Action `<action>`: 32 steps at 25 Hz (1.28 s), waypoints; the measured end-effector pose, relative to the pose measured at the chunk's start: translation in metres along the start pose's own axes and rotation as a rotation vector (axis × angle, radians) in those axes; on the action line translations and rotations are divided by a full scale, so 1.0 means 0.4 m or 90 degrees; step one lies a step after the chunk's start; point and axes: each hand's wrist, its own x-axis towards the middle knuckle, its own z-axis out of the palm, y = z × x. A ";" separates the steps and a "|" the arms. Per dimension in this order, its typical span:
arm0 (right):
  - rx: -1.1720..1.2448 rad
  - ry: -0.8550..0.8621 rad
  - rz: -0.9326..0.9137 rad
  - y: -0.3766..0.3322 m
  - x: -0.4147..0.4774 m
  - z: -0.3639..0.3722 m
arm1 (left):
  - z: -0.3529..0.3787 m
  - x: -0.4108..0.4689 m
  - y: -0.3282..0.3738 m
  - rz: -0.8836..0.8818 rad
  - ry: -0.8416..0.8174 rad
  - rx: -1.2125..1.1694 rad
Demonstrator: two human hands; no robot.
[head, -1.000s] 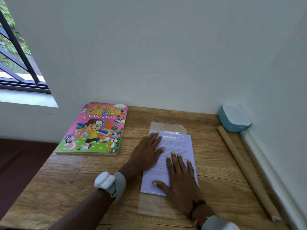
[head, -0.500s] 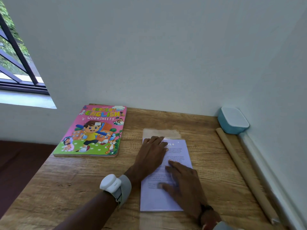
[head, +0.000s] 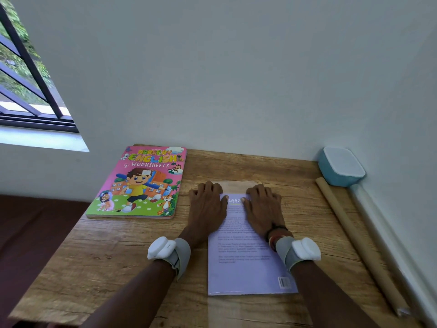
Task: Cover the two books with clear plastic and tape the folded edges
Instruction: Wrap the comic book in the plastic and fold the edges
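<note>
A lilac book [head: 246,263] lies back cover up on a clear plastic sheet [head: 236,187], which sticks out past its far and near ends. Both hands sit at the book's far end. My left hand [head: 208,204] is at the far left corner and my right hand [head: 262,205] at the far right corner. Their fingers bend down over the far strip of plastic, fingertips hidden, thumbs on the cover. A pink "Nursery English Worksheets" book [head: 139,183] lies apart at the table's back left.
The wooden table [head: 99,263] stands against a white wall. A blue box with a white lid [head: 340,165] sits in the back right corner. A brown paper roll [head: 354,237] and a clear plastic roll [head: 387,240] lie along the right edge. A window is at the left.
Both hands slid from the middle of the lilac book up to its far end. The right hand crossed to the far right corner. The camera tilted down a little.
</note>
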 end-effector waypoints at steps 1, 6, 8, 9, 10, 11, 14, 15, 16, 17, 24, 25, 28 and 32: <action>-0.018 0.009 0.021 0.011 0.002 0.006 | -0.001 -0.001 -0.012 -0.020 -0.003 0.009; -0.046 0.033 0.065 0.013 -0.004 0.011 | -0.004 0.000 -0.029 -0.152 0.004 -0.139; -0.026 0.041 0.056 0.011 -0.009 0.006 | -0.011 0.003 -0.010 -0.209 0.013 -0.251; -0.006 0.045 0.049 0.009 -0.011 0.004 | -0.018 0.005 -0.002 -0.230 0.023 -0.300; 0.023 0.041 0.047 0.004 -0.011 0.001 | -0.028 0.011 0.004 -0.247 0.031 -0.352; 0.059 0.034 0.047 -0.002 -0.011 -0.002 | -0.038 0.019 0.007 -0.267 0.034 -0.411; 0.165 -0.005 0.035 -0.028 0.009 -0.026 | -0.062 0.044 0.002 -0.295 0.058 -0.538; 0.190 -0.023 0.026 -0.036 0.021 -0.036 | -0.069 0.047 -0.001 -0.272 0.075 -0.542; 0.211 -0.041 0.018 -0.045 0.034 -0.050 | -0.076 0.046 -0.002 -0.238 0.095 -0.547; 0.230 -0.051 0.015 -0.049 0.051 -0.059 | -0.082 0.046 -0.003 -0.203 0.115 -0.552; 0.381 -0.195 -0.013 0.006 0.148 -0.105 | -0.089 0.066 -0.022 -0.237 -0.054 -0.574; 0.403 -0.222 -0.012 0.015 0.153 -0.107 | -0.093 0.069 -0.026 -0.238 -0.090 -0.568; 0.370 -0.299 -0.005 0.035 0.152 -0.104 | -0.101 0.073 -0.030 -0.235 -0.110 -0.540; 0.327 -0.346 0.006 0.072 0.153 -0.105 | -0.085 0.064 -0.041 -0.292 -0.102 -0.561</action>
